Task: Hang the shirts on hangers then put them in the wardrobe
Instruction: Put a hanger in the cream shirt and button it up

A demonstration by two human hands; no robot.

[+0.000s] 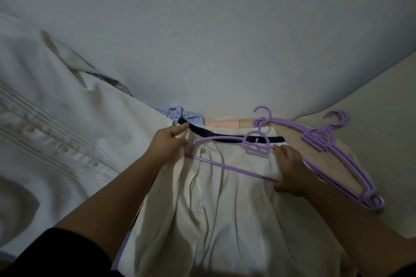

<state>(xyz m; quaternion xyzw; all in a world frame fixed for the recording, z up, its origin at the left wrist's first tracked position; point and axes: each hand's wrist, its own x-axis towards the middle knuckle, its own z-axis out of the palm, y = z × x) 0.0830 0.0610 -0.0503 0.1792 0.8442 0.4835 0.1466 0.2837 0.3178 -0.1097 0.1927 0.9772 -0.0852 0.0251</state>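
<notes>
Left hand [167,141] pinches the cream shirt [225,209] near its dark collar; right hand [291,168] grips shirt fabric by the purple hanger [234,170] (1 lying on the shirt).

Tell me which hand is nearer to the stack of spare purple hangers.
Right. The right hand lies on the cream shirt just beside the stack of spare purple hangers, while the left hand grips the shirt's collar end, farther away across the shirt.
</notes>
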